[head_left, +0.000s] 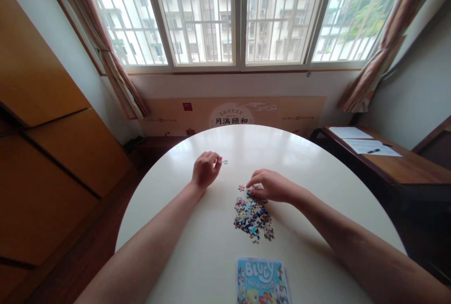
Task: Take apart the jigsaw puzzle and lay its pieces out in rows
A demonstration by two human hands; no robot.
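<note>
A heap of small colourful puzzle pieces (252, 215) lies in the middle of a round white table (310, 167). My right hand (269, 185) rests at the heap's far edge, fingers curled down onto pieces there; a pink piece (241, 188) lies just left of its fingertips. My left hand (206, 169) sits further left and back, fingers curled, beside a single bluish piece (224, 161) off its fingertips. A blue puzzle box (262, 281) with cartoon figures lies at the near edge of the table.
A wooden side desk (405, 167) with white papers (369, 146) and a pen stands to the right. Wooden cabinets (45, 153) fill the left side. Barred windows (239, 17) with curtains and a printed cardboard panel (230, 116) are behind the table.
</note>
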